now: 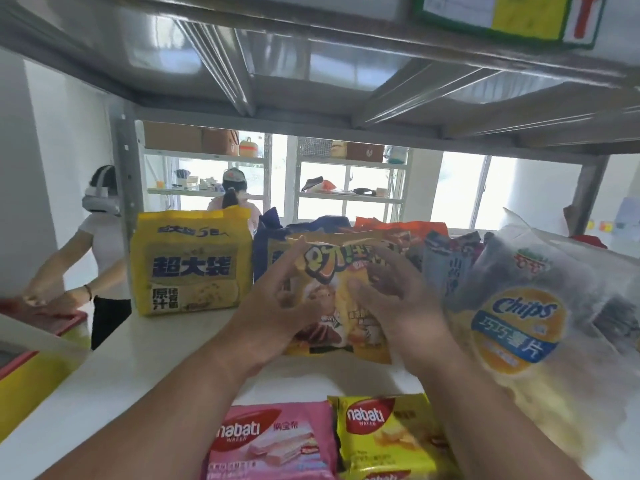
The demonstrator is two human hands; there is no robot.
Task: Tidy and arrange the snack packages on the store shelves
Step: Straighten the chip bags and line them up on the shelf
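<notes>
- At 6 o'clock, nearest the viewer, a pink Nabati wafer packet lies flat on the white shelf board, touching a yellow Nabati wafer packet at its 3 o'clock side
- At centre, the left hand and right hand grip an upright orange-yellow snack bag by its sides, fingers curled around it
- At 3 o'clock, a clear plastic chips bag leans beside it
- At 10 o'clock, a large yellow noodle multipack stands upright
- Behind, blue and orange packets stand crowded together
</notes>
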